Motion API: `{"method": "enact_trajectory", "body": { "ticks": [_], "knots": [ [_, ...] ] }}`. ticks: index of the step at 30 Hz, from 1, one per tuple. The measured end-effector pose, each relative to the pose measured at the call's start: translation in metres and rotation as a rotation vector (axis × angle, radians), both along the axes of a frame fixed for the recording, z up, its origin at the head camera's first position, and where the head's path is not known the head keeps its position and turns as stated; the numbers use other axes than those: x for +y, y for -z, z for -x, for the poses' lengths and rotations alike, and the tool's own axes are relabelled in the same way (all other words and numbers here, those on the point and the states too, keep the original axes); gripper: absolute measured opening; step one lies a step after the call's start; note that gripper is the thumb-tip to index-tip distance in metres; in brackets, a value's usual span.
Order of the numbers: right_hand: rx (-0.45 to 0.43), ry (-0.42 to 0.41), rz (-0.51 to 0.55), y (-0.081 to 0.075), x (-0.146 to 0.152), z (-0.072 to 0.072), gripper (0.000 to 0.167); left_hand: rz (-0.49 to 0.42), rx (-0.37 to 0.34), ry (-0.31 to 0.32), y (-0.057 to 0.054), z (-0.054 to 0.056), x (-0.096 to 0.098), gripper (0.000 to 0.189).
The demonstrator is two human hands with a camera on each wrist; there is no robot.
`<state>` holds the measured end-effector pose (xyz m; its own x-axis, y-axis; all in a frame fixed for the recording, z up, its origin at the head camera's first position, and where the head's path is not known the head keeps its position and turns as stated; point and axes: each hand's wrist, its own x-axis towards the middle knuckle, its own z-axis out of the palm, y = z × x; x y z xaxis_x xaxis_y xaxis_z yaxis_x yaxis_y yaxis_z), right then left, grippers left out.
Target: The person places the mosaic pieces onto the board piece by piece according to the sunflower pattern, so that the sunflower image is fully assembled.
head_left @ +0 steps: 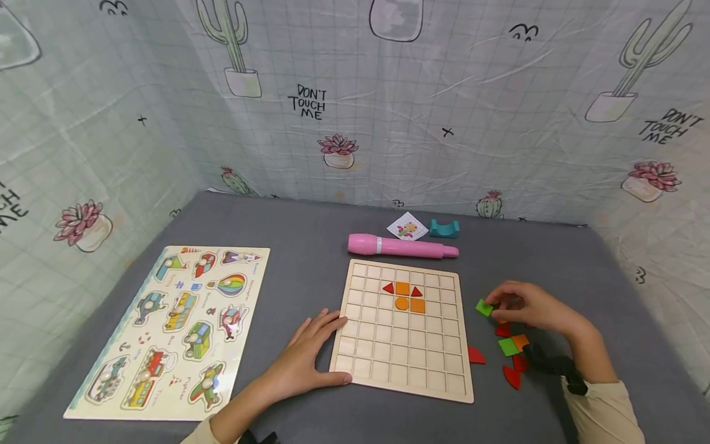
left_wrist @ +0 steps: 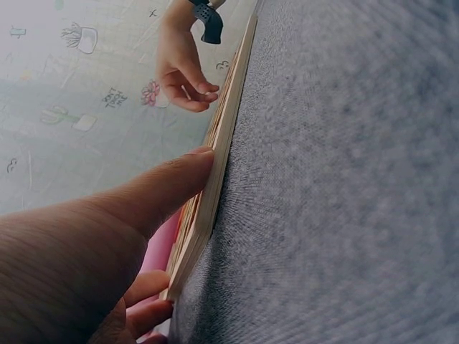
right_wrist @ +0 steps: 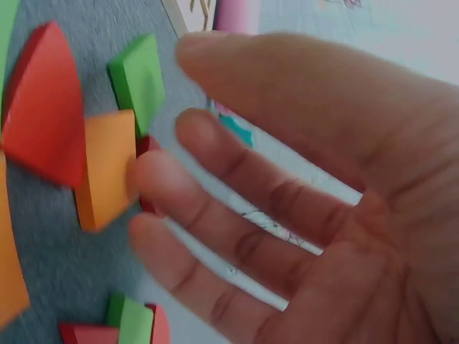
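A pale wooden grid board (head_left: 388, 364) lies flat, holding two red triangles, two orange squares and an orange circle (head_left: 402, 303). My left hand (head_left: 302, 364) rests against its left side, fingers spread and nearly straight, with the thumb tip touching the near left corner. To the right of the board, my right hand (head_left: 535, 307) hovers over loose pieces, beside a green square (head_left: 484, 308). In the right wrist view its fingers are loosely bent with nothing between them. Below them lie an orange piece (right_wrist: 107, 168) and a red one (right_wrist: 46, 104).
Behind the board lie a pink tube (head_left: 405, 246), a small pattern card (head_left: 407, 226) and a teal stand (head_left: 444, 229). A vehicle picture puzzle (head_left: 172, 333) occupies the left. Near the board's right edge is a red quarter piece (head_left: 475, 355). Patterned cloth walls surround the table.
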<state>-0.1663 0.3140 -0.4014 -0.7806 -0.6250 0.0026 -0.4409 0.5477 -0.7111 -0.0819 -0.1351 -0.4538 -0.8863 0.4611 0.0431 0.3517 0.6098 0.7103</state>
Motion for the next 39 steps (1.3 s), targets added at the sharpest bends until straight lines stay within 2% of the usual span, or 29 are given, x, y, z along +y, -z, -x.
{"method": "enact_trajectory", "body": {
  "ticks": [6,10,17,24,29,39],
  "knots": [
    [-0.01,-0.015,-0.044,0.001,0.009,-0.001,0.015,0.005,0.006,0.002,-0.001,0.0,0.0,0.091],
    [-0.049,-0.022,-0.069,0.002,0.012,-0.001,0.019,0.006,0.008,0.002,-0.001,0.0,0.001,0.091],
    [-0.058,0.002,-0.07,0.006,0.012,-0.001,0.023,0.004,0.009,0.002,-0.002,-0.001,0.001,0.09],
    [-0.135,0.031,-0.068,0.003,0.008,-0.001,0.024,0.007,0.003,0.001,-0.002,-0.001,0.001,0.09],
    [-0.091,0.042,-0.074,0.002,0.006,0.0,0.024,0.0,0.003,0.0,-0.002,0.0,0.002,0.09],
    [-0.081,0.05,-0.092,0.004,0.006,0.0,0.028,0.002,-0.007,-0.002,-0.002,-0.001,0.002,0.091]
  ]
}}
